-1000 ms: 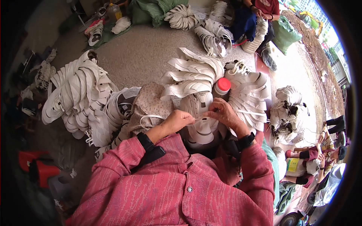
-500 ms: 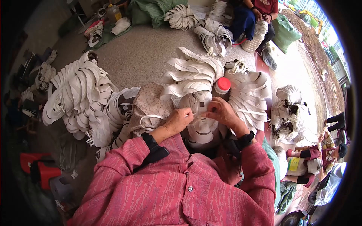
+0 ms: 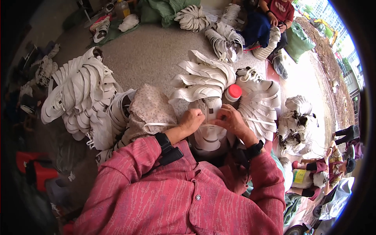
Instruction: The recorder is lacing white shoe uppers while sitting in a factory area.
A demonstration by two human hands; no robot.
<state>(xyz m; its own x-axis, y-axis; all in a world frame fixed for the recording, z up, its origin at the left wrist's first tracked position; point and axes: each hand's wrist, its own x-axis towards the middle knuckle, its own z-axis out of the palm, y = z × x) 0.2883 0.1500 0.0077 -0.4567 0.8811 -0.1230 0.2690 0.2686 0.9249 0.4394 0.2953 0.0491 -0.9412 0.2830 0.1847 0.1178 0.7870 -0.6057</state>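
Observation:
A white shoe upper (image 3: 207, 143) rests upright in front of me, over my lap. My left hand (image 3: 192, 121) is closed in a pinch at its left side, on a white shoelace (image 3: 156, 125) whose free part trails left across a patterned cloth (image 3: 152, 105). My right hand (image 3: 232, 120) pinches at the eyelet area from the right, thumb and forefinger together; what lies between them is too small to make out. Just beyond the hands are fanned, stacked white uppers (image 3: 203, 78) and a jar with a red lid (image 3: 234, 91).
More nested uppers stand at my right (image 3: 258, 103), with another bundle (image 3: 297, 125) farther out. A large heap of uppers (image 3: 80, 92) lies at the left. Ahead, a co-worker (image 3: 274, 19) handles a stack of uppers beside a green sack (image 3: 299, 42). A red stool (image 3: 35, 170) is at lower left.
The lace left of my left hand has gone from a raised loop to a flatter line. My left hand has shifted slightly right and up. My right hand stays at the upper.

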